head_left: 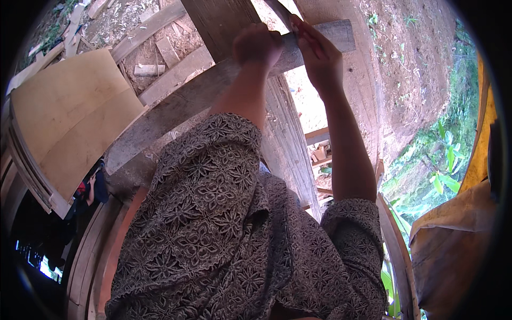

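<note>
A long grey wooden board [176,109] runs slantwise in front of me, from lower left to upper right. My left hand [258,47] is closed in a fist at the board, its fingers curled over the far side and mostly hidden. Farther right, my right hand [321,58] is raised beside the same board near its right end. Its fingers are bent round the lower end of a dark, thin, curved strip [278,9], which leaves the picture at the top; its kind does not show. A wide dark plank [216,24] passes beneath the board by my left hand.
A weathered beam [288,138] runs below my forearms. At left stands a pale plywood sheet [69,117], with another person's arm [92,189] below it. Wood scraps [168,50] lie on the ground. An orange-brown tarp [453,240] hangs at right near green plants [448,165].
</note>
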Motion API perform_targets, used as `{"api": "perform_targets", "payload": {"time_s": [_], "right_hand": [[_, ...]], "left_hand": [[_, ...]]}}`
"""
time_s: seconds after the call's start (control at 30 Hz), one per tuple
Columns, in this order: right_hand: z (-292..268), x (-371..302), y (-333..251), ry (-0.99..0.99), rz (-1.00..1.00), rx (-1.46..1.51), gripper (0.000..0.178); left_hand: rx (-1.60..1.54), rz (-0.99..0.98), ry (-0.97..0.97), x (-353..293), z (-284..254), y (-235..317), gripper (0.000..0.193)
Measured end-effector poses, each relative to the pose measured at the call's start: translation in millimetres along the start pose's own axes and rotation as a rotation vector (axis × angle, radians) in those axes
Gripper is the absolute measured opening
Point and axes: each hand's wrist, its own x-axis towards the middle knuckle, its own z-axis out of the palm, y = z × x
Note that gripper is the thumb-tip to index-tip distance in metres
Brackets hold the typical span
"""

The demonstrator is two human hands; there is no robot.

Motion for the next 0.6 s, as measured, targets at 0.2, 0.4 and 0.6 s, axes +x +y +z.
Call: {"api": "perform_targets", "payload": {"time_s": [0.2, 0.4, 0.6], "right_hand": [[-93.7, -163.6, -90.5, -0.041, 0.133, -0.063, 0.040], [-109.4, -194.3, -129.1, -0.023, 0.300, -0.134, 0.040], [-8.5, -11.5, -16.0, 0.023, -0.007, -0.134, 0.033]], "left_hand": [[-0.069, -0.085, -0.103, 8.7, -12.6, -6.3, 0.048], [-0.047, -0.103, -0.113, 5.6, -17.6, -3.4, 0.045], [-0.022, -0.017, -0.087, 4.6, 0.9, 6.2, 0.040]]}}
